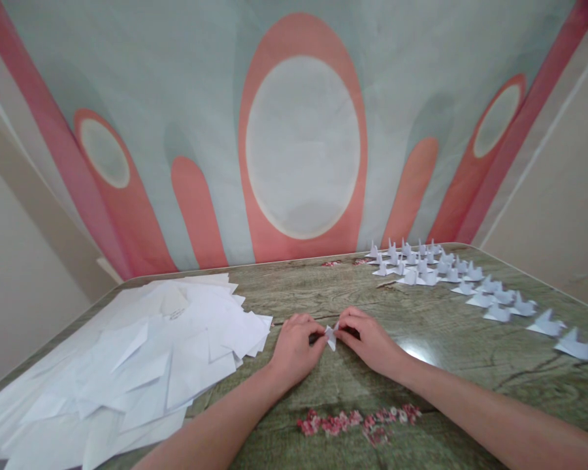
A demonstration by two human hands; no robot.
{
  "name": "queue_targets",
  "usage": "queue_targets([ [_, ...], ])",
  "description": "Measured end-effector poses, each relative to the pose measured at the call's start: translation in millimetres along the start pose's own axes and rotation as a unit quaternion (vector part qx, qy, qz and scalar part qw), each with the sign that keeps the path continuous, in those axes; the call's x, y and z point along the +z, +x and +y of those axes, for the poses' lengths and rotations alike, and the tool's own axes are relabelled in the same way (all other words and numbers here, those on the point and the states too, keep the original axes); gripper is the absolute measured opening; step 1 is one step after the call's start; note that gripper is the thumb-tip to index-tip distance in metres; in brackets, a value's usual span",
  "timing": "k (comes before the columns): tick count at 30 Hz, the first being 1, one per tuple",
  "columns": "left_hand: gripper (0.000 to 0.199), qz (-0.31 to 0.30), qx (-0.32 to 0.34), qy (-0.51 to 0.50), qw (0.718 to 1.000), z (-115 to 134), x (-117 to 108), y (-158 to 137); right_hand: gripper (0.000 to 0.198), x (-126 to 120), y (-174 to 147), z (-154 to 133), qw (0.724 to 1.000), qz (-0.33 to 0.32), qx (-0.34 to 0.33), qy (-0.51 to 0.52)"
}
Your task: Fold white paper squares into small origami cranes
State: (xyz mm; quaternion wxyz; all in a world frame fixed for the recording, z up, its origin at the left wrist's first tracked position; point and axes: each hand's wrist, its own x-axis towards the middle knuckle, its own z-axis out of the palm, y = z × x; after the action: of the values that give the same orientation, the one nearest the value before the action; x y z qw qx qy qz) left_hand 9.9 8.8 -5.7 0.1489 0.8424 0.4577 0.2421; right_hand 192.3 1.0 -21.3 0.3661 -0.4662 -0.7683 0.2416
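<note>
Between my two hands, just above or on the wooden-patterned table [274, 391], is a small folded white paper piece [330, 337], shaped like an origami crane in part. My left hand [300, 343] pinches its left side between thumb and fingertips. On the opposite side, my right hand [363, 336] grips the other edge, thumb and index finger pressed together. Several finished-looking white paper cranes [498, 313] stand in rows at the right and back right. Whether the held piece touches the tabletop I cannot tell.
A broad, untidy pile of white paper sheets [142, 365] covers the left of the table. Pink blossoms [343, 423] show on the tabletop in front of me. Behind the table hangs a backdrop [301, 147] with red and pale oval shapes.
</note>
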Motion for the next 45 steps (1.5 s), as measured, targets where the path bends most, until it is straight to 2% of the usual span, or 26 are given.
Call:
queue_targets([
  [9, 0.013, -0.007, -0.010, -0.013, 1.000, -2.3, -1.5, 0.6, 0.013, 0.4, -0.6, 1.3, 1.000, -0.005, -0.007, 0.009],
  [16, 0.024, 0.005, -0.016, -0.037, 0.999, -3.1, -0.2, 1.5, 0.010, 0.1, -0.7, -0.3, 0.999, 0.012, -0.006, 0.042],
  [28, 0.006, 0.010, -0.012, -0.023, 1.000, -1.8, -0.5, -0.3, 0.010, 0.8, 0.3, -0.1, 0.999, 0.016, -0.003, 0.031],
  [39, 0.027, -0.006, -0.018, -0.048, 0.999, -3.5, -1.3, -0.4, 0.006, 3.1, -0.9, 2.6, 0.998, 0.042, 0.041, 0.024],
  [45, 0.039, 0.025, -0.027, -0.032, 0.999, -4.2, -1.6, 0.0, 0.011, 0.9, -2.1, -5.4, 0.998, 0.047, 0.032, -0.009],
])
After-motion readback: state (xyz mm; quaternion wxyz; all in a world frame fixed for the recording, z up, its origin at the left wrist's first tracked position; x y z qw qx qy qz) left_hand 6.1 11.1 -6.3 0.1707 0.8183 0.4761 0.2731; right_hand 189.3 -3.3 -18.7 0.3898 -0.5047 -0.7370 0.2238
